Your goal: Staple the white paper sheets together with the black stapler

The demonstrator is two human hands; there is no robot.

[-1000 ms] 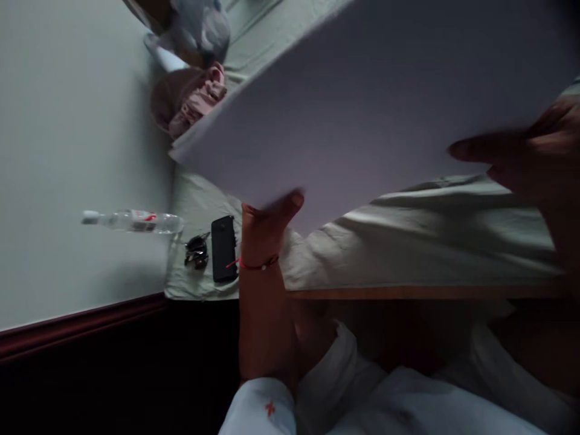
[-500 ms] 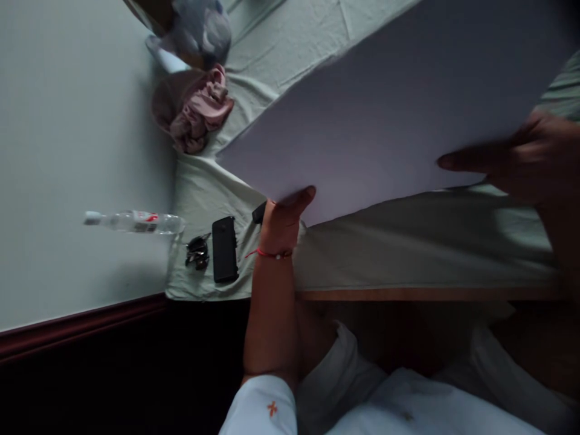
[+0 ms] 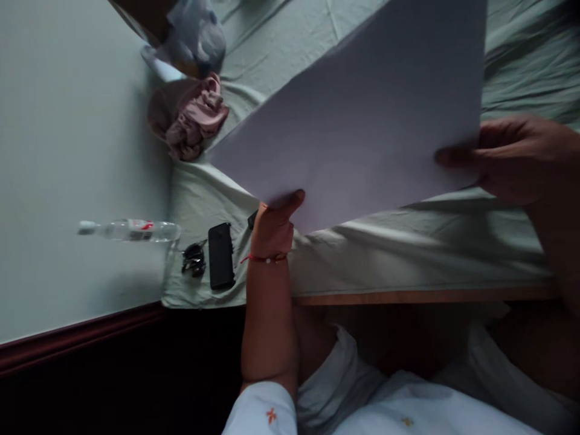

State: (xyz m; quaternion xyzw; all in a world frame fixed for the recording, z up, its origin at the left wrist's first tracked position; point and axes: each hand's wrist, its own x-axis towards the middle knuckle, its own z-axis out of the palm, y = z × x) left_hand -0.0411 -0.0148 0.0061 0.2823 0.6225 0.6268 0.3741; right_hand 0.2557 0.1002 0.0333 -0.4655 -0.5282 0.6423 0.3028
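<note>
A large white sheet of paper [image 3: 362,121] is held up at a slant over the cloth-covered table. My left hand [image 3: 276,223], with a red string bracelet at its wrist, grips the near left corner, thumb on top and the other fingers hidden beneath. At the right end, my right hand [image 3: 512,157] pinches the edge with its thumb lying on the upper face. Whether it is one sheet or more I cannot tell. Partly behind my left hand lies a small black object [image 3: 252,220].
A black rectangular case [image 3: 220,256] and a bunch of keys [image 3: 194,260] lie on the pale green cloth [image 3: 362,260] at the left. Beside the wall is a clear plastic bottle [image 3: 129,230]. Crumpled pink fabric [image 3: 193,124] and a plastic bag [image 3: 199,39] are farther back.
The paper's right end has swung inward, so its right edge now shows with cloth beyond it. My right hand has shifted slightly left with it; my left hand keeps its hold.
</note>
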